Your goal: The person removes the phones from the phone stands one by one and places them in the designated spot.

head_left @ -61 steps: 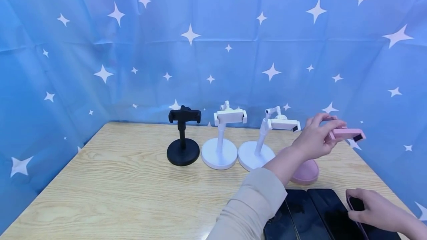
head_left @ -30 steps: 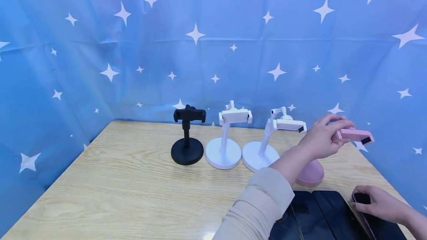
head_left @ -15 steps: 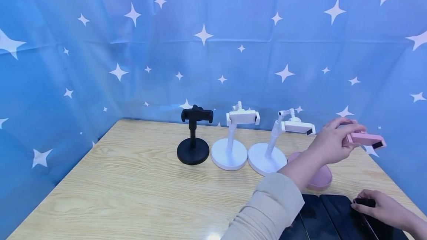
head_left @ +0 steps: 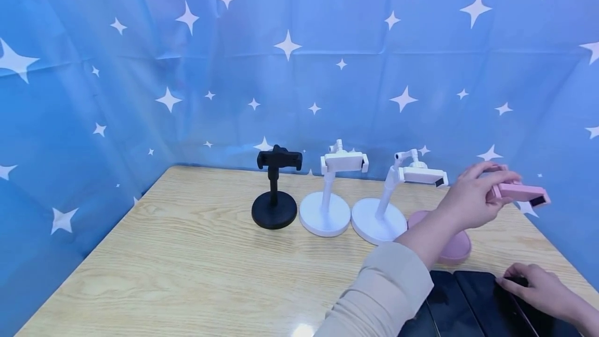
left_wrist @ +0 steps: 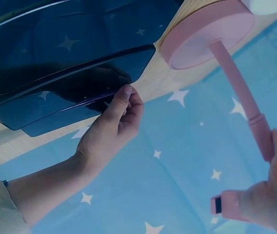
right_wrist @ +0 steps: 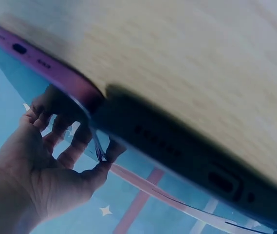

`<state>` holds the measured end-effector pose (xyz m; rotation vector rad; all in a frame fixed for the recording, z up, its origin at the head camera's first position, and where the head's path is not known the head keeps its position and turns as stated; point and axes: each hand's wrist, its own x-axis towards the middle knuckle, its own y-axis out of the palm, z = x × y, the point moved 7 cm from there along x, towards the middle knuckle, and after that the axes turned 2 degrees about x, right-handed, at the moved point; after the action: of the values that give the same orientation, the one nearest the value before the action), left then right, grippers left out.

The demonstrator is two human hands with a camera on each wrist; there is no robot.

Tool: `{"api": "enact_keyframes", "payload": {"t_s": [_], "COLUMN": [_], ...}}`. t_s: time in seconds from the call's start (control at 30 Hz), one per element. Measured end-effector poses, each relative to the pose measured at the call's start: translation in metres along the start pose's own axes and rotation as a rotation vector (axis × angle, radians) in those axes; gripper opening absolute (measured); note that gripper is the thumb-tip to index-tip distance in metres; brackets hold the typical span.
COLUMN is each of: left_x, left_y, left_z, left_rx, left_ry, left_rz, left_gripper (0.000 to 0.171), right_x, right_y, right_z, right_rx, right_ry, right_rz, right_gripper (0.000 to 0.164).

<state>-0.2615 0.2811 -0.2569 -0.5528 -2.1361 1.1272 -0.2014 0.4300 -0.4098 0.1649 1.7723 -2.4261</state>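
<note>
My left hand (head_left: 472, 199) holds a pink phone stand (head_left: 521, 192) near its clamp. The stand's round base (head_left: 457, 248) is partly behind my forearm. In the left wrist view, the pink stem (left_wrist: 235, 80) runs from the base up to that hand. At the far right, my right hand (head_left: 538, 287) pinches the edge of a purple-edged smartphone (right_wrist: 46, 61) with thumb and bent fingers. In the right wrist view, this phone lies beside a dark phone (right_wrist: 187, 156). More dark phones (head_left: 486, 300) lie side by side in a row, partly cut off by the frame.
A black phone stand (head_left: 273, 209) and two white phone stands (head_left: 325, 215), (head_left: 380, 220) stand in a row left of the pink one. The wooden table (head_left: 187, 264) extends to the left. A blue star-patterned cloth (head_left: 252, 30) hangs behind.
The head view has turned left, so everything sits further right. The purple-edged phone under my right hand looked tilted up earlier and now looks lower. My left hand still holds the pink stand.
</note>
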Motion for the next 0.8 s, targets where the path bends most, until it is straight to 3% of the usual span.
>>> {"api": "enact_keyframes", "payload": {"t_s": [0.37, 0.53, 0.8], "left_x": [-0.001, -0.001, -0.005], "left_y": [0.004, 0.005, 0.008], "left_z": [-0.001, 0.0, 0.01], "left_rx": [-0.039, -0.067, -0.11], "left_ry": [0.029, 0.066, 0.073], "left_rz": [0.013, 0.027, 0.018], "left_gripper": [0.045, 0.044, 0.046], "right_x": [-0.006, -0.008, -0.006], "right_y": [0.0, 0.002, 0.0], "right_z": [0.007, 0.007, 0.02], "right_rx": [-0.13, -0.12, -0.051], "right_ry": [-0.067, -0.041, -0.086], "right_rz": [-0.099, -0.069, -0.088], "right_gripper": [0.011, 0.012, 0.009]}}
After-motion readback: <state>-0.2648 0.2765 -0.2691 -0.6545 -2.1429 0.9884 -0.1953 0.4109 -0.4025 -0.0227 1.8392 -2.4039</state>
